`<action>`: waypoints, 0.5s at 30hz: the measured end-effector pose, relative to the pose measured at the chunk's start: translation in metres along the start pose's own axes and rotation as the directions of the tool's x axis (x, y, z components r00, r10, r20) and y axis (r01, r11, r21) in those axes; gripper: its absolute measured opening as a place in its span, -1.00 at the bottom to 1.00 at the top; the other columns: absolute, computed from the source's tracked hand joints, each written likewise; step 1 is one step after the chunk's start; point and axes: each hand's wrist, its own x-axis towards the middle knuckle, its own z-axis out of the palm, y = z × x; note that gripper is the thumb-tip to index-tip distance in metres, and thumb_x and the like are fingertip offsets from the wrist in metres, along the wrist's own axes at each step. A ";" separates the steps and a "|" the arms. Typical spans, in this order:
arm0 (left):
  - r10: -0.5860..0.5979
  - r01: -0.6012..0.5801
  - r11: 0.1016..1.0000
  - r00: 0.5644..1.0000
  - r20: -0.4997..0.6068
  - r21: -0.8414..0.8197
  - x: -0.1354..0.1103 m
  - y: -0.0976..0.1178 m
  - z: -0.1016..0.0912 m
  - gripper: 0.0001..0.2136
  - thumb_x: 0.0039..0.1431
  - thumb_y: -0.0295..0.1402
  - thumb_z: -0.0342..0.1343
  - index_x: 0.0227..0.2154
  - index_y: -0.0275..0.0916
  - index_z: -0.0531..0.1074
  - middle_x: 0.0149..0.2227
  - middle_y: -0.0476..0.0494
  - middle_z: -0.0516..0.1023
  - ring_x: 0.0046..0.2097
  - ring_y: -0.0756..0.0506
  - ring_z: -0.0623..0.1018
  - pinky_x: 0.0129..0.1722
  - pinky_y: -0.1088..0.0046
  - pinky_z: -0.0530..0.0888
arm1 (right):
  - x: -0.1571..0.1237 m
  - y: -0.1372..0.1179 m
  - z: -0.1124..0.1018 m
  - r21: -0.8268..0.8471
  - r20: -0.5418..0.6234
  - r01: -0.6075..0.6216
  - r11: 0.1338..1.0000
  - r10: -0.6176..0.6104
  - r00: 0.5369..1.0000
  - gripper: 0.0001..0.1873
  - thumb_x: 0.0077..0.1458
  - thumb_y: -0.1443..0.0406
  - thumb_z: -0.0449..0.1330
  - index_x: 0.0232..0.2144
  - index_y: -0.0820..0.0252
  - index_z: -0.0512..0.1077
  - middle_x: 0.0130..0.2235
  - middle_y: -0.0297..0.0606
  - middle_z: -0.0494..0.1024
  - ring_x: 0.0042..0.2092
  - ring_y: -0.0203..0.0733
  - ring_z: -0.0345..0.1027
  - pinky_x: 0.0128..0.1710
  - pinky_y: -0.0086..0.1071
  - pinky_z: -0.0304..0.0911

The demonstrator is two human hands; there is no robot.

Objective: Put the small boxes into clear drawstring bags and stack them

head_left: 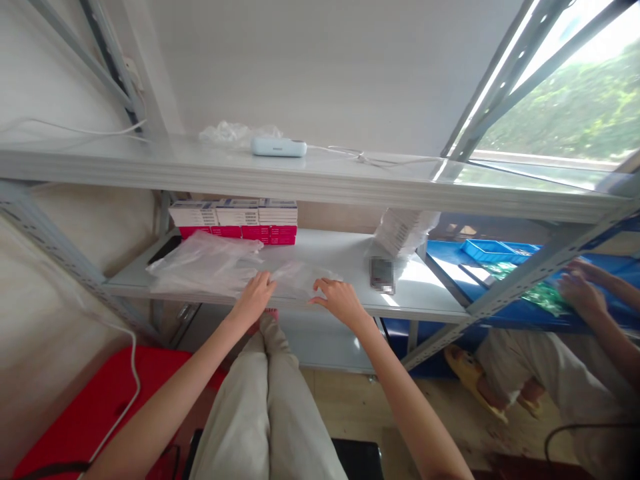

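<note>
Left hand [257, 293]: palm down at the front edge of the middle shelf [330, 250], fingers bent onto the clear plastic bags [210, 267]; I cannot tell whether it pinches the film or only presses on it.
Right hand [340, 299]: just beside the left one on the same shelf edge, fingers spread and loose, tips resting on the thin end of the plastic, grasping nothing.
Clear plastic bags: a flat, crumpled heap on the left front half of the middle shelf, reaching under both hands.
Stacked boxes [235, 221]: white over red, at the back of the middle shelf, behind the bags.
Dark small item [383, 275]: blurred, on the middle shelf to the right of the right hand.
Wrapped white stack [403, 230]: behind that item, at the shelf's right rear.
Pale blue device [279, 147]: on the board above the middle shelf, with a cable attached.
Co-worker's hands [577, 293]: beyond the shelf's right end, on green pieces on a blue table [450, 257].
</note>
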 end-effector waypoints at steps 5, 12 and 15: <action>-0.173 0.174 0.985 0.974 -0.147 -0.007 -0.007 0.014 -0.007 -0.76 0.20 -0.55 -0.09 -0.22 -0.24 0.45 -0.12 -0.33 0.45 -0.13 -0.26 0.42 -0.20 0.19 0.32 | 0.004 -0.014 0.003 0.001 0.056 -0.067 0.998 0.067 0.996 -0.78 0.27 0.19 0.03 -0.25 0.13 0.43 -0.26 -0.21 0.58 -0.26 -0.15 0.48 -0.41 -0.43 0.13; 0.164 -0.189 0.975 0.968 -0.188 -0.121 -0.015 0.063 0.019 -0.79 0.25 -0.48 -0.08 -0.26 -0.18 0.46 -0.19 -0.25 0.53 -0.17 -0.18 0.48 -0.19 0.26 0.37 | 0.018 -0.036 -0.005 -0.043 -0.002 -0.114 0.993 0.114 0.994 -0.72 0.34 0.25 -0.14 -0.15 0.15 0.34 -0.32 -0.21 0.58 -0.30 -0.19 0.48 -0.45 -0.44 0.06; 0.039 -0.041 0.996 0.999 -0.022 -0.081 0.004 0.064 0.028 -0.77 0.23 -0.54 -0.12 -0.21 -0.25 0.43 -0.24 -0.27 0.51 -0.19 -0.18 0.51 -0.23 0.29 0.42 | 0.018 -0.038 -0.011 -0.050 0.010 -0.121 0.991 0.122 0.993 -0.69 0.35 0.23 -0.18 -0.13 0.15 0.33 -0.30 -0.18 0.58 -0.29 -0.21 0.48 -0.44 -0.45 0.06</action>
